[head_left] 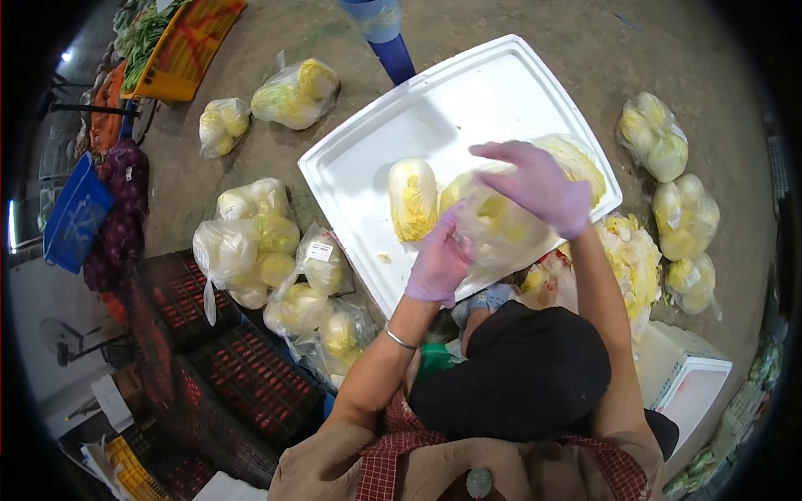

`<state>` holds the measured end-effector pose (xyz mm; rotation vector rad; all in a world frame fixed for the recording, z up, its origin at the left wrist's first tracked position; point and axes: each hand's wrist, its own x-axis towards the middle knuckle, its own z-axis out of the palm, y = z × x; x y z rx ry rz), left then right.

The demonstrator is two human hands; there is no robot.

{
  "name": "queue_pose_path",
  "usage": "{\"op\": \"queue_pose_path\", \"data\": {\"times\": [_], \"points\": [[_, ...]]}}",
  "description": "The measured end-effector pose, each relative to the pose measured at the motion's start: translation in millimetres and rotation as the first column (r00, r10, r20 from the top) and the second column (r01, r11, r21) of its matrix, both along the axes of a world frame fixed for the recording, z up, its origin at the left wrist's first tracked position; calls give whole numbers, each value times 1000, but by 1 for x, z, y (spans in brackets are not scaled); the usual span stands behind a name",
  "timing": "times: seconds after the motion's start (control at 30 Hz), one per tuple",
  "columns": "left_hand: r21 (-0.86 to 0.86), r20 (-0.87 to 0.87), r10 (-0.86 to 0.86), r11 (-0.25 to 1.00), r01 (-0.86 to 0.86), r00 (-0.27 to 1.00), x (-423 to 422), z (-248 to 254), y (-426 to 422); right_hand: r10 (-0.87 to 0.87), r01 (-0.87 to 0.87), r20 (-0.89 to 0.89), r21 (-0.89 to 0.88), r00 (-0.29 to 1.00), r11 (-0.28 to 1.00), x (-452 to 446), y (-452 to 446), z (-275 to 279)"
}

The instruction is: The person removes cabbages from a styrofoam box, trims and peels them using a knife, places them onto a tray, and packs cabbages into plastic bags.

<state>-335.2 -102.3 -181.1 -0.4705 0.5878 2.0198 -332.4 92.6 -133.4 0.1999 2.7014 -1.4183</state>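
Observation:
A clear plastic bag (493,221) with pale yellow-green napa cabbage inside lies on a white foam lid (359,179). My left hand (441,265), in a thin pink glove, pinches the near left edge of this bag. Over the bag's right part, my right hand (535,185), gloved alike, is stretched out flat with its fingers apart from the thumb; it is slightly blurred. One bare napa cabbage (413,200) rests on the lid just left of the bag. Another cabbage (576,169) lies partly behind my right hand, at the lid's right side.
Bagged cabbages lie on the floor at left (259,238) and right (685,217). Loose trimmed leaves (626,259) pile beside my right arm. Dark crates (242,376) stand at lower left, a foam box (685,376) at lower right. A blue post-like object (388,50) stands behind the lid.

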Motion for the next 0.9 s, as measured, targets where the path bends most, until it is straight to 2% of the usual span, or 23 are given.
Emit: {"op": "queue_pose_path", "data": {"times": [0.03, 0.1, 0.17, 0.23, 0.3, 0.4, 0.43, 0.5, 0.53, 0.6, 0.63, 0.67, 0.7, 0.73, 0.77, 0.8, 0.83, 0.9], "points": [[-50, 22, 4, 999, -3, 1000, 3, 3, -1, -61, 67, 57, -115, 997, 991, -16, -17, -1], [-6, 59, -55, 998, 55, 997, 8, 1, -7, -43, 37, 101, 52, 994, 998, -51, -52, -31], [51, 48, -100, 994, 97, 994, 16, -9, -15, 16, -76, 418, 127, 908, 989, -88, -81, -47], [112, -8, -128, 985, 128, 992, 28, -37, -28, -27, -25, 458, 107, 889, 994, -98, -101, -78], [124, 42, -106, 987, 100, 993, 39, -54, -35, -72, 53, 461, 53, 885, 997, -103, -111, -103], [62, 80, -100, 994, 95, 992, 39, -41, -34, -169, 218, 423, -70, 890, 973, -103, -105, -130], [28, 83, -102, 995, 100, 991, 37, -31, -32, -175, 314, 426, -282, 887, 906, -102, -106, -130], [-12, -12, -179, 984, 179, 984, 28, -16, -26, -199, 451, 428, -636, 881, 626, -100, -100, -128], [-30, -47, -227, 974, 225, 973, 27, -10, -24, -151, 438, 421, -753, 894, 491, -99, -94, -122], [-153, -55, -224, 965, 213, 973, 27, -2, -20, -95, 406, 396, -898, 914, 170, -88, -74, -98], [-211, -64, -221, 956, 203, 973, 26, -1, -18, 8, 276, 276, -961, 961, -31, -77, -62, -81], [-114, -42, -164, 981, 158, 986, 25, -8, -22, -259, 110, 18, -930, 966, 349, -58, -54, -74], [-18, -17, -102, 995, 102, 995, 22, -21, -28, -371, 42, -317, -709, 873, 704, -33, -45, -67], [74, 12, -36, 997, 35, 999, 20, -28, -30, -301, 83, -635, -349, 712, 933, -12, -35, -58], [36, 11, 11, 999, -11, 1000, 18, -18, -22, -453, 129, -123, -864, 883, 487, 5, -22, -38], [52, -10, 9, 999, -8, 1000, 14, -13, -17, -210, 344, 372, -925, 904, -158, 20, -9, -15], [73, -31, 5, 997, -3, 1000, 8, -9, -12, -295, 329, 356, -934, 887, -138, 38, -8, 4], [56, -92, 4, 998, 1, 996, 7, -3, -7, -496, 518, 386, -841, 778, 158, 58, -1, -4]]}}
